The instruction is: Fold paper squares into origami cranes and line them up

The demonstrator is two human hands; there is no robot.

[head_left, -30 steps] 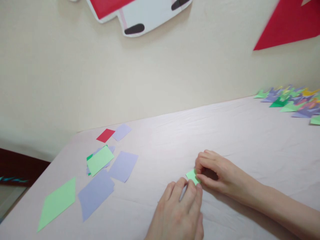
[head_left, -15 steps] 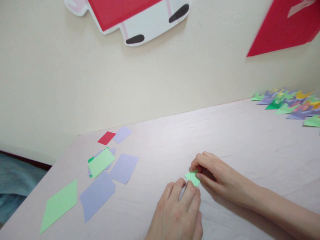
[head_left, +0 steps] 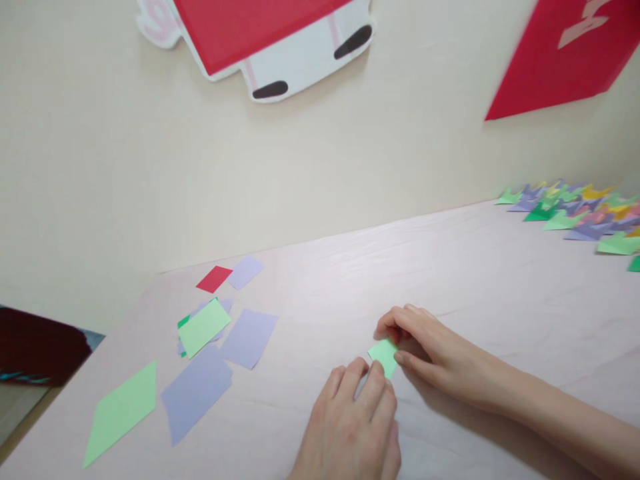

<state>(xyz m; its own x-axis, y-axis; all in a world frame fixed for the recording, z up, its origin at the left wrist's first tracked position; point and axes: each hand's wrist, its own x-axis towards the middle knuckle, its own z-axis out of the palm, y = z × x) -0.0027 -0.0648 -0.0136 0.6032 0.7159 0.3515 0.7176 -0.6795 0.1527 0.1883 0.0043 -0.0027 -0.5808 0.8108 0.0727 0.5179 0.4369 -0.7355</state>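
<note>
A small piece of light green paper [head_left: 384, 355], which looks folded, lies on the pale table covering between my two hands. My right hand [head_left: 437, 347] is closed at the paper's right side, thumb and curled fingers gripping its edge. From the near side comes my left hand [head_left: 353, 420], its fingers bent and a fingertip pressing on the paper's lower edge. The left thumb is mostly hidden beneath the hand. Part of the paper is covered by fingers, so its folds cannot be made out.
On the left lie purple sheets [head_left: 196, 393], a light green sheet [head_left: 123, 413], a small stack topped with light green paper [head_left: 205, 328] and a red piece [head_left: 215, 279]. Several folded paper shapes [head_left: 565, 219] stand at the far right by the wall [head_left: 320, 160].
My right fingers have shifted slightly left along the green paper, and a little more of its surface shows. The left hand stays on its edge. The view has tilted slightly.
</note>
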